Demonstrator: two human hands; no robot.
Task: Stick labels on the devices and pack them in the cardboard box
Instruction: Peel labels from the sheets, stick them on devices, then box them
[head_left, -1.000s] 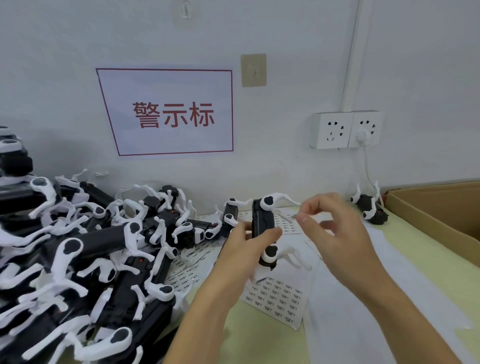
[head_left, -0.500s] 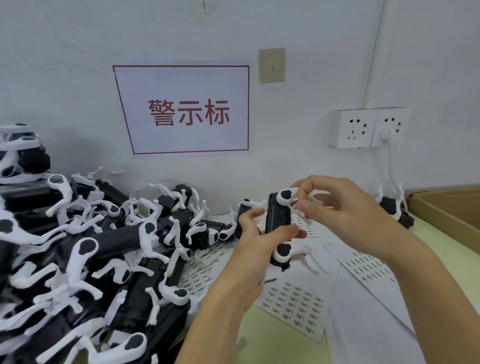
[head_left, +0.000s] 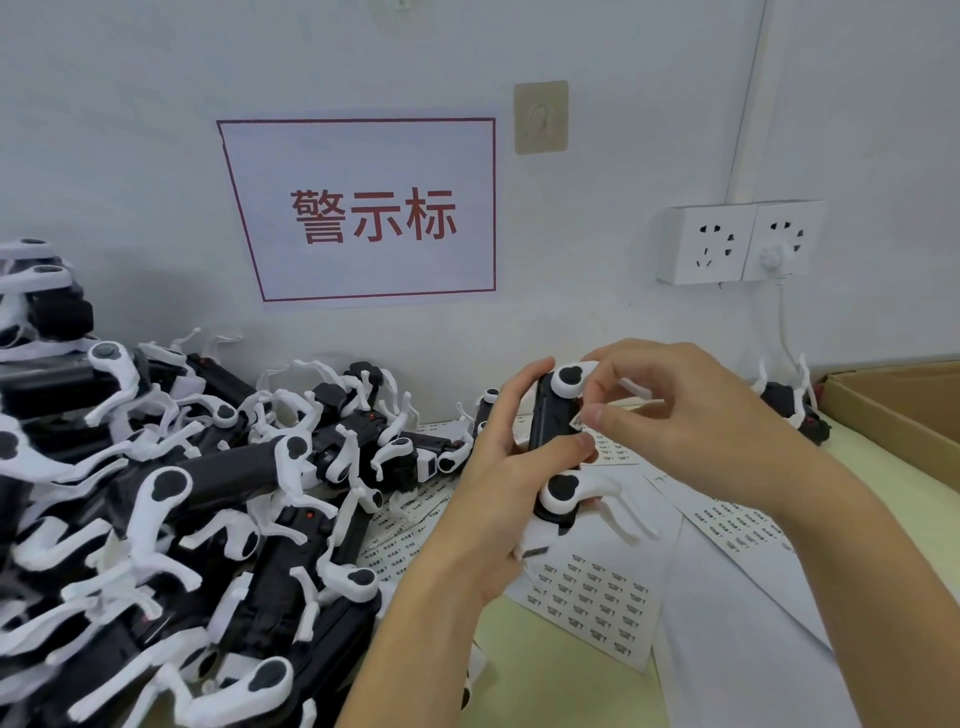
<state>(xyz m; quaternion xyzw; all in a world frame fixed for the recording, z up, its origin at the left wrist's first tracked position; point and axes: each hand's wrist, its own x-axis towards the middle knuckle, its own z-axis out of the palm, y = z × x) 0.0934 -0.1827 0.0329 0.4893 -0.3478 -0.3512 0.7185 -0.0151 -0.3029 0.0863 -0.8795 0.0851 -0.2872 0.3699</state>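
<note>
Left hand (head_left: 498, 467) is wrapped around an upright black plastic device with white curved arms (head_left: 558, 441), held above the printed label sheets (head_left: 592, 597); a small white label (head_left: 577, 420) is pinched against it by the right hand (head_left: 675, 415).

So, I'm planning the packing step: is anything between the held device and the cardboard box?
One loose device lies by the wall near the cardboard box. Otherwise only flat label sheets lie between it and the held device.
</note>
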